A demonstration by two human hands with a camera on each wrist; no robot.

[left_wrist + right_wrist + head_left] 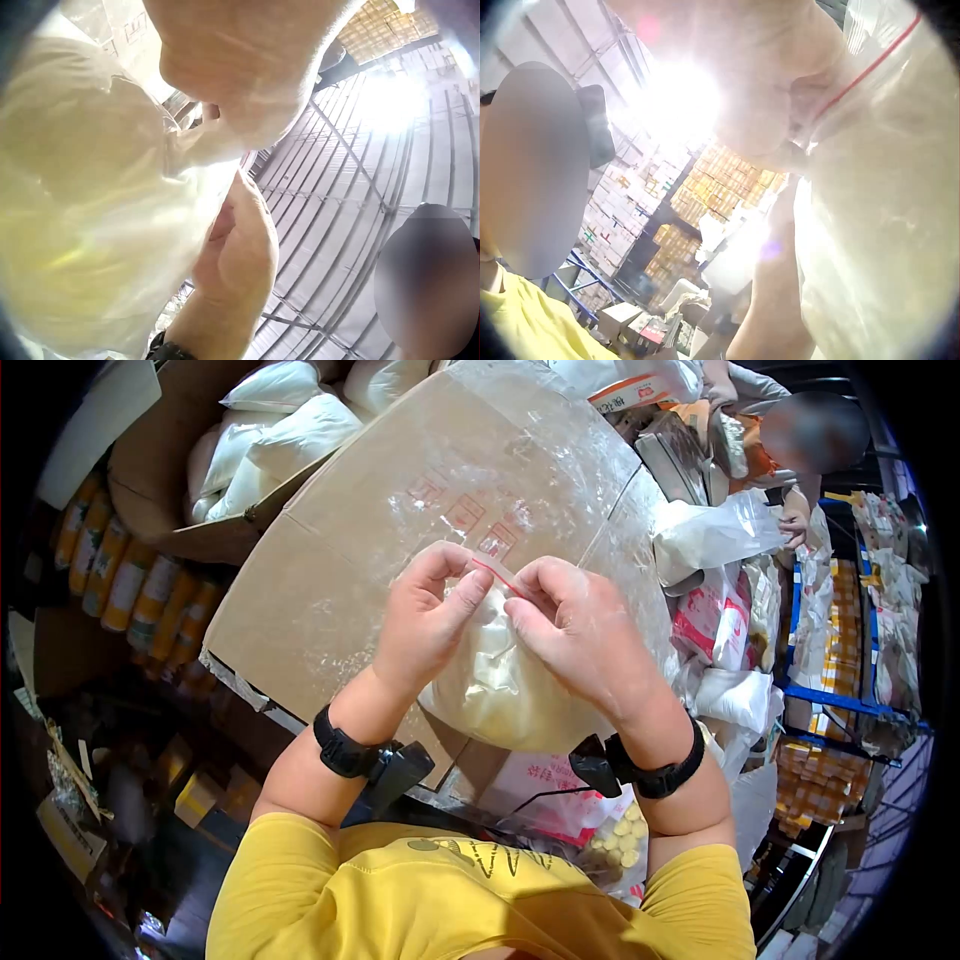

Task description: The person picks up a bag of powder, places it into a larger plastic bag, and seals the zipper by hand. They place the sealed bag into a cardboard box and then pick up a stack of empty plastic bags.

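Note:
A clear zip-lock bag (pixel 505 695) full of pale, yellowish contents stands before the person's chest, its top drawn up between both hands. Its red zip strip (pixel 497 573) runs slantwise from one hand to the other. The left hand (pixel 425 618) pinches the strip's left end between thumb and fingers. At the other end, the right hand (pixel 588 625) pinches the bag's top edge with thumb and curled forefinger. In the left wrist view the bulging bag (pixel 82 202) fills the left side. The right wrist view shows the red line (pixel 877 60) beside the right hand (pixel 742 75).
Beneath the bag spreads a dusty cardboard surface (pixel 340 575). A carton (pixel 150 490) of white filled bags (pixel 305 435) stands upper left. Pink-and-white packages (pixel 712 620) crowd the right edge, near another person's hand (pixel 795 520). Round yellow pieces (pixel 622 840) lie bagged near the body.

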